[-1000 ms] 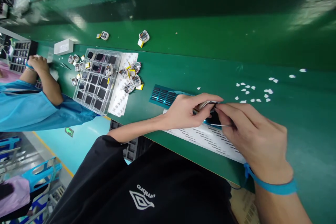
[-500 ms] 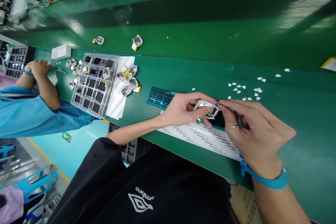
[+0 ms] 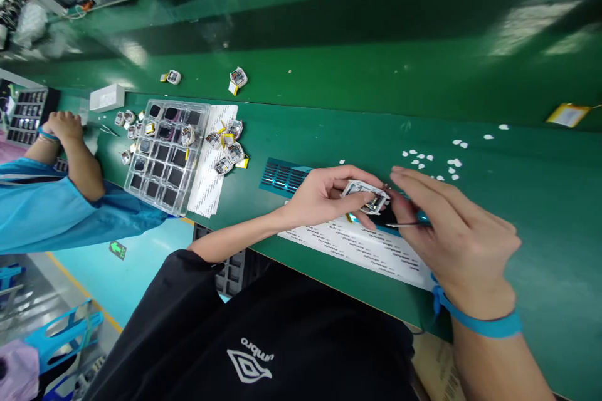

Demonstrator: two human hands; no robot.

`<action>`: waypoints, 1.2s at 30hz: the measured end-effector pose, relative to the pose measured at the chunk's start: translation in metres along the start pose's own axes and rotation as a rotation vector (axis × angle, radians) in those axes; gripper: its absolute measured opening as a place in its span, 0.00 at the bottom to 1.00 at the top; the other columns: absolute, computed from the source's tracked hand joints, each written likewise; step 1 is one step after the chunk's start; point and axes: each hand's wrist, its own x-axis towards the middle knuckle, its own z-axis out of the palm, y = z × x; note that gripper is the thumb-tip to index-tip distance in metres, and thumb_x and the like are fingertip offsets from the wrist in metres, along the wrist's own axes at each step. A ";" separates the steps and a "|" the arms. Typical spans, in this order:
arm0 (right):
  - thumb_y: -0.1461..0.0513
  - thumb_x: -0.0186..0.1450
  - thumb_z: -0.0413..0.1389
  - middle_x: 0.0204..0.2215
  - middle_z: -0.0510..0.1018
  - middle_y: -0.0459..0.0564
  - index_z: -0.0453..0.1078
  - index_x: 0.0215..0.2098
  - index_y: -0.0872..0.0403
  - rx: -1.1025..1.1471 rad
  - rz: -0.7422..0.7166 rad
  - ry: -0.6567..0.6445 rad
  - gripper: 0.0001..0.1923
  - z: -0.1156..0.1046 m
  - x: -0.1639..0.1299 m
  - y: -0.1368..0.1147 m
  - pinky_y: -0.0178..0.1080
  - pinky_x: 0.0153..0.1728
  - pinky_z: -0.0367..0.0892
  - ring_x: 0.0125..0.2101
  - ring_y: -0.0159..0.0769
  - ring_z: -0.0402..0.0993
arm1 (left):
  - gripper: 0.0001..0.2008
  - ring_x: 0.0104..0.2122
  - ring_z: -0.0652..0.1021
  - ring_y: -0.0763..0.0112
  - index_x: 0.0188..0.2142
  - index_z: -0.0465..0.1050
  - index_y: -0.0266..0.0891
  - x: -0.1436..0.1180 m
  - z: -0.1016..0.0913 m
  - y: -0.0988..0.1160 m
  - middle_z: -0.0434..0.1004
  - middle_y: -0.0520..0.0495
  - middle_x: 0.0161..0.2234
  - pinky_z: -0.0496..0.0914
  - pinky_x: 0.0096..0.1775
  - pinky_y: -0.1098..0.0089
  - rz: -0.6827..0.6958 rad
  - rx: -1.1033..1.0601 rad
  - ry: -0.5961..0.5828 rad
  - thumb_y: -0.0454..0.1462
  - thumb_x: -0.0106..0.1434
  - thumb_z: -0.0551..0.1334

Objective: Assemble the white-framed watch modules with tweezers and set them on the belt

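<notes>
Hands: left grips module | right pinches tweezers, tips hidden

Bench top was smooth green sheet, semi-gloss; the conveyor belt behind was glossier and threw broad light glare. Small module in the left hand looked like bright metal frame with a dark, printed-board face. Tweezers in the right hand were thin polished metal. Paper sheet under the hands was matt white with black print. Tray was clear glossy plastic, its inserts dark and shiny. Wrist strap was matt blue, rubbery-looking. Black top was matt knit cloth; a co-worker's sleeve was smooth blue fabric
</notes>
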 end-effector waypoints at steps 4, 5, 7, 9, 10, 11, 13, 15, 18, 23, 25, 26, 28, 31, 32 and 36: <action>0.69 0.68 0.65 0.49 0.87 0.46 0.63 0.72 0.43 -0.009 -0.058 -0.029 0.38 -0.003 -0.003 0.003 0.35 0.32 0.78 0.37 0.35 0.87 | 0.10 0.27 0.86 0.73 0.49 0.70 0.37 0.000 0.002 0.000 0.80 0.53 0.31 0.71 0.25 0.79 0.007 0.030 0.026 0.34 0.69 0.65; 0.69 0.67 0.66 0.48 0.87 0.46 0.62 0.73 0.43 -0.008 -0.058 -0.030 0.39 -0.003 -0.003 0.003 0.35 0.31 0.78 0.37 0.35 0.87 | 0.11 0.26 0.86 0.73 0.49 0.69 0.38 0.000 0.002 0.000 0.79 0.54 0.29 0.66 0.22 0.80 0.020 0.053 0.041 0.34 0.68 0.65; 0.70 0.67 0.66 0.48 0.87 0.45 0.61 0.74 0.43 -0.021 -0.063 -0.023 0.41 -0.004 -0.005 0.002 0.35 0.30 0.77 0.36 0.34 0.87 | 0.11 0.25 0.85 0.73 0.48 0.68 0.38 0.001 0.003 -0.002 0.77 0.56 0.25 0.58 0.19 0.80 0.043 0.099 0.075 0.35 0.68 0.65; 0.73 0.66 0.64 0.47 0.88 0.45 0.59 0.75 0.45 -0.048 -0.080 -0.021 0.43 -0.004 -0.006 0.000 0.35 0.27 0.75 0.35 0.34 0.87 | 0.10 0.25 0.85 0.73 0.46 0.67 0.39 0.001 0.003 -0.004 0.75 0.57 0.24 0.57 0.19 0.80 0.049 0.136 0.099 0.35 0.68 0.65; 0.74 0.66 0.62 0.47 0.87 0.45 0.58 0.75 0.46 -0.057 -0.092 -0.029 0.43 -0.004 -0.005 -0.001 0.35 0.27 0.74 0.35 0.34 0.86 | 0.10 0.25 0.85 0.73 0.46 0.67 0.39 0.002 0.003 -0.006 0.76 0.57 0.24 0.59 0.19 0.80 0.048 0.148 0.104 0.35 0.68 0.65; 0.75 0.65 0.60 0.47 0.87 0.46 0.58 0.75 0.47 -0.061 -0.107 -0.045 0.43 -0.005 -0.004 -0.003 0.35 0.27 0.74 0.34 0.33 0.86 | 0.10 0.25 0.85 0.73 0.46 0.67 0.40 0.002 0.003 -0.008 0.76 0.57 0.25 0.62 0.20 0.81 0.050 0.155 0.106 0.36 0.68 0.65; 0.76 0.66 0.58 0.48 0.87 0.47 0.61 0.73 0.49 -0.066 -0.130 -0.081 0.40 -0.005 -0.002 -0.006 0.35 0.28 0.74 0.34 0.33 0.86 | 0.10 0.26 0.85 0.73 0.46 0.66 0.40 0.002 0.003 -0.013 0.77 0.56 0.26 0.69 0.23 0.80 0.075 0.167 0.112 0.36 0.68 0.65; 0.75 0.67 0.57 0.48 0.87 0.47 0.68 0.67 0.51 -0.076 -0.138 -0.094 0.32 -0.006 0.001 -0.010 0.35 0.28 0.74 0.33 0.32 0.85 | 0.10 0.27 0.86 0.72 0.46 0.67 0.40 0.001 0.004 -0.017 0.79 0.56 0.28 0.74 0.27 0.78 0.126 0.211 0.133 0.37 0.68 0.64; 0.74 0.68 0.54 0.46 0.88 0.47 0.74 0.57 0.52 -0.123 -0.128 -0.104 0.23 -0.006 0.004 -0.014 0.35 0.26 0.72 0.31 0.32 0.85 | 0.09 0.30 0.86 0.72 0.45 0.68 0.41 -0.002 0.005 -0.022 0.81 0.55 0.30 0.76 0.30 0.77 0.192 0.360 0.185 0.37 0.68 0.64; 0.73 0.68 0.55 0.49 0.87 0.51 0.73 0.58 0.55 -0.097 -0.109 -0.143 0.22 -0.005 0.002 -0.015 0.36 0.25 0.72 0.33 0.35 0.86 | 0.06 0.27 0.84 0.75 0.42 0.69 0.41 -0.003 0.003 -0.021 0.80 0.55 0.27 0.70 0.27 0.79 0.250 0.519 0.243 0.40 0.71 0.63; 0.72 0.70 0.55 0.49 0.87 0.48 0.74 0.59 0.50 0.042 -0.030 -0.148 0.22 -0.007 0.001 -0.014 0.36 0.29 0.75 0.36 0.35 0.86 | 0.07 0.26 0.84 0.75 0.41 0.68 0.41 -0.003 0.002 -0.019 0.79 0.56 0.26 0.70 0.25 0.79 0.251 0.470 0.222 0.41 0.71 0.63; 0.70 0.71 0.56 0.48 0.87 0.46 0.75 0.58 0.48 0.121 0.031 -0.141 0.20 -0.008 0.001 -0.014 0.36 0.31 0.76 0.37 0.36 0.87 | 0.08 0.26 0.85 0.74 0.40 0.68 0.41 -0.003 0.002 -0.019 0.79 0.56 0.26 0.71 0.25 0.79 0.246 0.440 0.202 0.41 0.71 0.63; 0.65 0.73 0.57 0.42 0.88 0.44 0.78 0.52 0.46 0.264 0.190 -0.135 0.14 -0.010 0.002 -0.015 0.35 0.30 0.75 0.34 0.34 0.86 | 0.08 0.27 0.85 0.73 0.40 0.68 0.41 -0.003 0.002 -0.019 0.80 0.55 0.26 0.73 0.27 0.78 0.236 0.402 0.168 0.42 0.70 0.64; 0.58 0.74 0.59 0.28 0.85 0.41 0.82 0.44 0.45 0.375 0.396 -0.158 0.08 -0.011 0.005 -0.018 0.35 0.22 0.68 0.21 0.30 0.77 | 0.07 0.28 0.86 0.73 0.41 0.68 0.41 -0.004 0.003 -0.020 0.82 0.54 0.27 0.76 0.30 0.76 0.256 0.372 0.145 0.40 0.69 0.64; 0.56 0.73 0.60 0.24 0.83 0.40 0.82 0.42 0.45 0.413 0.460 -0.171 0.08 -0.010 0.006 -0.018 0.35 0.21 0.66 0.19 0.29 0.73 | 0.07 0.28 0.86 0.73 0.42 0.68 0.41 -0.005 0.004 -0.021 0.82 0.54 0.27 0.77 0.31 0.76 0.271 0.355 0.138 0.40 0.69 0.64; 0.50 0.67 0.65 0.25 0.84 0.44 0.83 0.34 0.47 0.647 0.705 -0.230 0.12 -0.012 0.011 -0.015 0.35 0.22 0.70 0.22 0.33 0.78 | 0.11 0.30 0.87 0.72 0.47 0.68 0.41 -0.007 0.005 -0.023 0.83 0.54 0.29 0.80 0.33 0.74 0.293 0.317 0.069 0.42 0.70 0.65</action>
